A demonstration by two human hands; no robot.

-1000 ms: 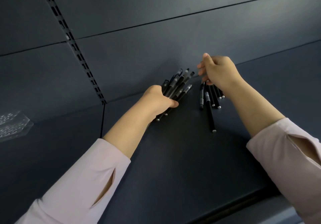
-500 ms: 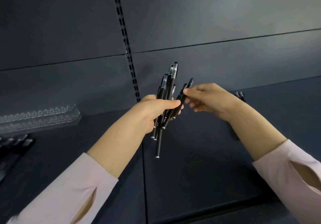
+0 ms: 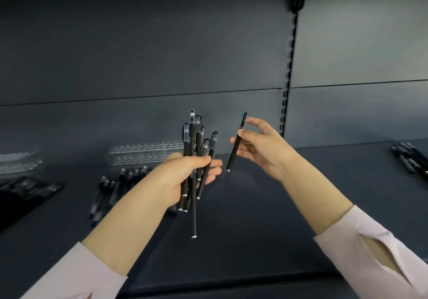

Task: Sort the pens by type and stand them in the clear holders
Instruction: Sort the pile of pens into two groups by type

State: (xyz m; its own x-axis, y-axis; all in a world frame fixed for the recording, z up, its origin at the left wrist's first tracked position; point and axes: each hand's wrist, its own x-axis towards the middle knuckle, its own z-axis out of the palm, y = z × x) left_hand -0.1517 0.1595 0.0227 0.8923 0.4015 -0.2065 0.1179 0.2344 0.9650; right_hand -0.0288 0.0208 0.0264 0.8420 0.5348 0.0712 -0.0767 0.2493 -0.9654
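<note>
My left hand (image 3: pixel 185 178) grips a bundle of several black pens (image 3: pixel 193 150) with clear caps, held upright above the dark shelf; one pen hangs lower than the others. My right hand (image 3: pixel 261 145) pinches a single black pen (image 3: pixel 236 145) between thumb and fingers, tilted and apart from the bundle, to its right. A clear holder (image 3: pixel 148 153) with rows of holes stands at the back of the shelf behind my left hand. A second clear holder (image 3: pixel 18 163) sits at the far left, blurred.
Several black pens (image 3: pixel 115 187) lie on the shelf in front of the middle holder. More pens (image 3: pixel 412 159) lie at the far right. A dark packet (image 3: pixel 27 188) lies at the left. A slotted upright (image 3: pixel 288 71) runs up the back wall.
The view has swung left. My left hand has lifted the bundle off the shelf. My right hand has drawn one pen out of it and away to the right.
</note>
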